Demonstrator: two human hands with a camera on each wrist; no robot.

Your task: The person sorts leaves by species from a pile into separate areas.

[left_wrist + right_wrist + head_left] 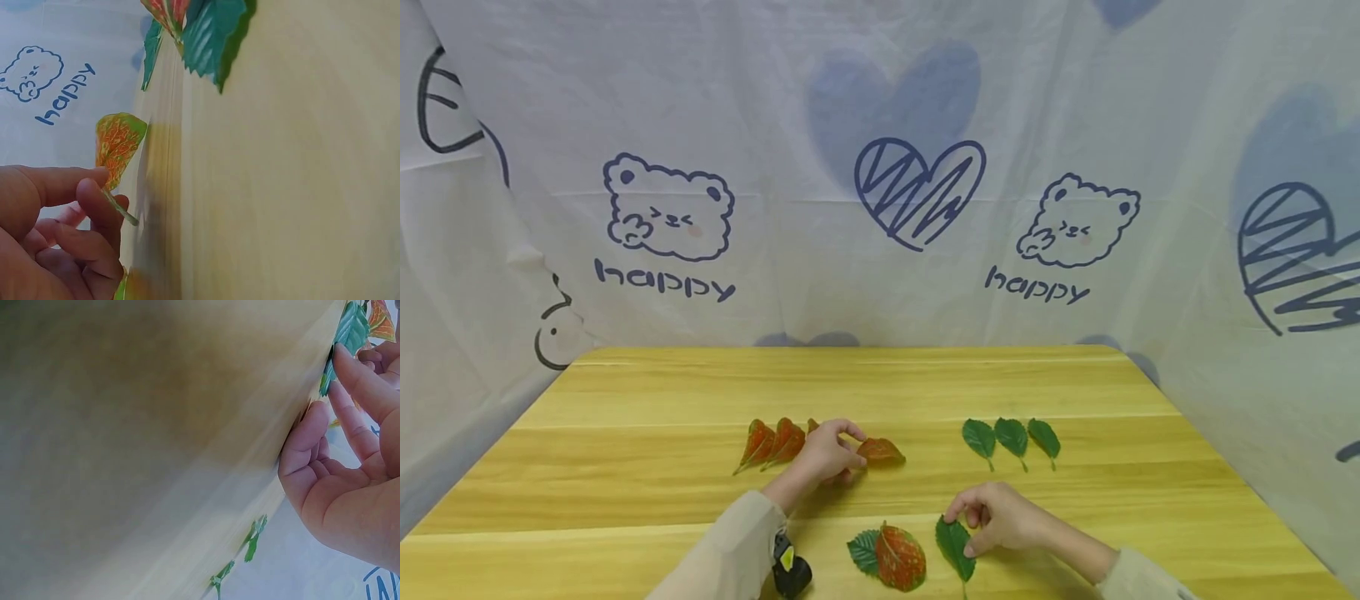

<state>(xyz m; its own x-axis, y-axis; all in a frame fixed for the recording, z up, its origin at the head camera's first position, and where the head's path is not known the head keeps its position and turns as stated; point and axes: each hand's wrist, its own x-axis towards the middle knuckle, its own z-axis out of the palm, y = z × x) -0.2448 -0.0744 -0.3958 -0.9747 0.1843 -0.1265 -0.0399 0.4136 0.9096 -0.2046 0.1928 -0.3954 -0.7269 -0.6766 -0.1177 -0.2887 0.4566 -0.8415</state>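
My left hand [829,454] pinches a red-orange leaf [882,452] near its stem, between thumb and index finger. The left wrist view shows that leaf [119,149] raised beside the tabletop, its green stem sticking out past the fingertips. Nearer the front, my right hand [1006,518] holds a green serrated leaf [953,546], index finger at its upper end and thumb at its side edge. Left of this leaf, a red speckled leaf [901,558] partly covers another green leaf [862,550].
Red leaves [756,442] lie in a row at the left, one mostly hidden behind my left hand. Three green leaves [1011,437] form a row at the back right. The wooden table [647,392] ends at a printed white cloth [790,275].
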